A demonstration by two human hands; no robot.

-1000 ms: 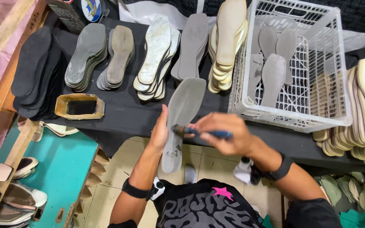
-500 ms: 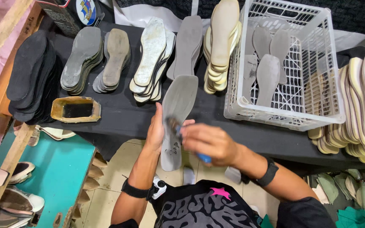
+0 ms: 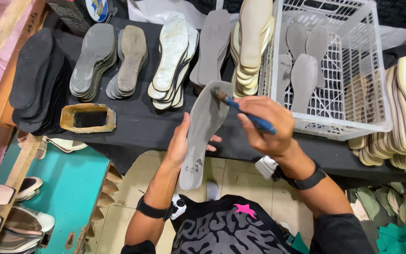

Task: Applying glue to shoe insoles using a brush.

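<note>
The left hand (image 3: 180, 143) grips a grey insole (image 3: 203, 131) over the table (image 3: 132, 127) edge; the right hand (image 3: 266, 124) pinches a blue brush (image 3: 243, 110) at its toe. Open floor lies below (a white basket (image 3: 348, 94) crowds the right, a glue tray (image 3: 88, 117) left).

This is a small shoemaking workshop: a black worktable (image 3: 132, 124) carries stacks of grey, black and cream insoles (image 3: 172, 56) in rows from ten to three o'clock, a white plastic crate (image 3: 353, 108) at two o'clock holds more grey insoles, a glue tin (image 3: 88, 117) sits at nine o'clock, and finished shoes (image 3: 22, 221) line a teal shelf at eight o'clock
</note>
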